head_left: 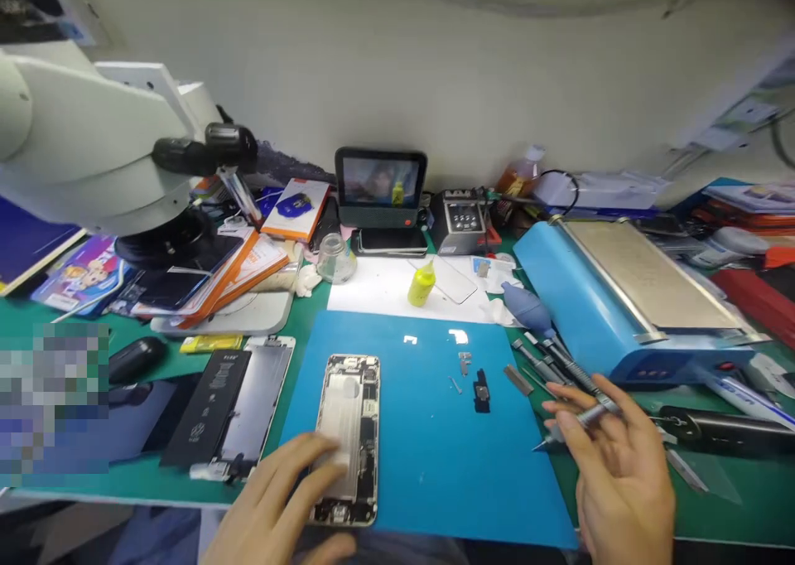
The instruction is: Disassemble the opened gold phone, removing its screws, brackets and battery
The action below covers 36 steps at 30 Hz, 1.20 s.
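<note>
An opened smartphone (349,432) with its inside facing up lies on the blue mat (435,474). My left hand (282,499) is at its lower left side, fingers spread over the empty battery bay; whether they press on it I cannot tell. In my right hand (614,466) is a slim precision screwdriver (590,416), its pointed tip aimed down left over the mat's right edge. Between the hands lie a black phone part (481,391), small metal brackets (464,362) and a tiny strip (455,384).
Left of the mat lie a black battery (208,408) and a phone screen (257,399). A microscope (93,142) overhangs the left. At right stands a blue heated-plate machine (590,316), with several tools (559,358) beside it. Behind are a yellow bottle (421,285) and a glass jar (335,258).
</note>
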Tool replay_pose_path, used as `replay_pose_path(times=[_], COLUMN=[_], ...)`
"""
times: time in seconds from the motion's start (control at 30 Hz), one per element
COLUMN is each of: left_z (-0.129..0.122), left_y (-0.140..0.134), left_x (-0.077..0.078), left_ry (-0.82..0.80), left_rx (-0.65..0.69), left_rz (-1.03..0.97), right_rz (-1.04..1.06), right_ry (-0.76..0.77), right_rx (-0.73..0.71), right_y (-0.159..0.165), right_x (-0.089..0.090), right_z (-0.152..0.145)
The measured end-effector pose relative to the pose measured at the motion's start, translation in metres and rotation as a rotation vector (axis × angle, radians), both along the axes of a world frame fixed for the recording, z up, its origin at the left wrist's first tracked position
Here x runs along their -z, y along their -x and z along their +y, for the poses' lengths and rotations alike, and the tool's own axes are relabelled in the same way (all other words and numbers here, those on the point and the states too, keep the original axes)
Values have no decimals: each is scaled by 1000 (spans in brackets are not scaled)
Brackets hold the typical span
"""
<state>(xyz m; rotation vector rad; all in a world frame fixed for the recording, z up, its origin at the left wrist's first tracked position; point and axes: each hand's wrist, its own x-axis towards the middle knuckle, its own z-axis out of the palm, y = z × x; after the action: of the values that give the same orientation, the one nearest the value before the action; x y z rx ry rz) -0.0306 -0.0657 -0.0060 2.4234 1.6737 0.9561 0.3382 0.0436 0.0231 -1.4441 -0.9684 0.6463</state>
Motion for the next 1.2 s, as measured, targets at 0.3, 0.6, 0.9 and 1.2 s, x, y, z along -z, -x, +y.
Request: replay_pose_path(times=[0.3, 0.6, 0.9, 1.2], left_z=[-8, -11, -11, -32], left_y=[6, 10, 11, 18], left_x=[-16, -22, -17, -17], left_ry=[159, 131, -12, -15], left_rx=[-27, 10, 98, 113], left_rz=[-8, -39, -60, 48], right_rz=[-216, -282, -295, -286], right_ry=[-56, 10, 54, 10], right_rx=[45, 43, 49, 14], right_y=[11, 19, 18, 5], right_x=[6, -1, 3, 20], right_z=[7, 8, 8, 5])
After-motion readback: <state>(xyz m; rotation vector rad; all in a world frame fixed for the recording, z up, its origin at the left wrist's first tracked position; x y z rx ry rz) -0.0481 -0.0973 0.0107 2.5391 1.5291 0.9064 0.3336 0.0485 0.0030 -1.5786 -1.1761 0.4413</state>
